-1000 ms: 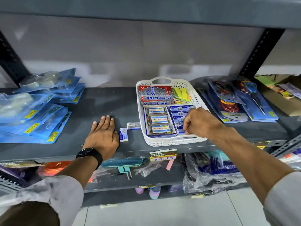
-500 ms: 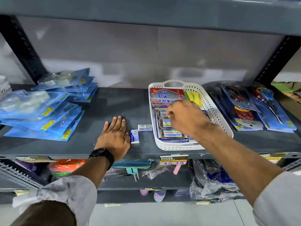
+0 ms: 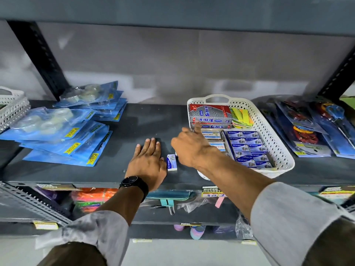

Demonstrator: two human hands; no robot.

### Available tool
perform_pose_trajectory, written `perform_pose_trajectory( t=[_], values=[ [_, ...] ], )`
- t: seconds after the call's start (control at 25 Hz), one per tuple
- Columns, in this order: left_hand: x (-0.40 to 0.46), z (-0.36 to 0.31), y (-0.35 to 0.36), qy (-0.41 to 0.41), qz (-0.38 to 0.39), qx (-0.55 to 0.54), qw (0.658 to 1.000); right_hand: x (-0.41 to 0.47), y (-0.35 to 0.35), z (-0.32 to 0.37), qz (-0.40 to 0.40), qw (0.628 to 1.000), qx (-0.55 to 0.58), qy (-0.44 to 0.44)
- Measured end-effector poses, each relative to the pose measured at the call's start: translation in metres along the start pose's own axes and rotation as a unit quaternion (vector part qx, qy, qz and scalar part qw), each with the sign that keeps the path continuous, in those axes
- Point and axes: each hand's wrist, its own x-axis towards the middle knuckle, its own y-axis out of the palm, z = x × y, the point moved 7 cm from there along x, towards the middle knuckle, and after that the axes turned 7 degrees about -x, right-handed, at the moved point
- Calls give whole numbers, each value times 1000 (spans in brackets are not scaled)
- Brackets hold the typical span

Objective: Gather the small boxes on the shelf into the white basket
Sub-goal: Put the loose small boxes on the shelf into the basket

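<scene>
A white perforated basket stands on the dark grey shelf, holding rows of small blue boxes, clear-topped boxes and a red and silver carton. One small blue and white box lies on the shelf left of the basket. My left hand rests flat and open on the shelf, its edge touching that box. My right hand hovers over the gap between box and basket, fingers spread, holding nothing. A second small box seen earlier is hidden beneath it.
Blue blister packs of tape are stacked on the shelf's left, with another white basket at the far left edge. Packaged scissors lie right of the basket. Black uprights flank the bay; a shelf sits overhead.
My right hand has left the basket's inside and moved left over the loose boxes on the shelf. My left hand has stayed flat. The camera has shifted left.
</scene>
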Motion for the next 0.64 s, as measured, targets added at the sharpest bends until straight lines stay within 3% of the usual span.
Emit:
perform_pose_trajectory(
  t=[0.2,0.32,0.48,0.64],
  values=[
    [-1,0,-2,2,-2,-3,1000,11,-2,0,-59,997,40,-13],
    [-1,0,-1,3,-3,-5,1000,-1,-18,-21,-161,966,202,10],
    [1,3,0,0,2,-7,1000,-36,-16,-72,-208,824,521,85],
    [1,4,2,-2,8,-12,1000,-75,15,-129,-188,707,669,133]
  ],
)
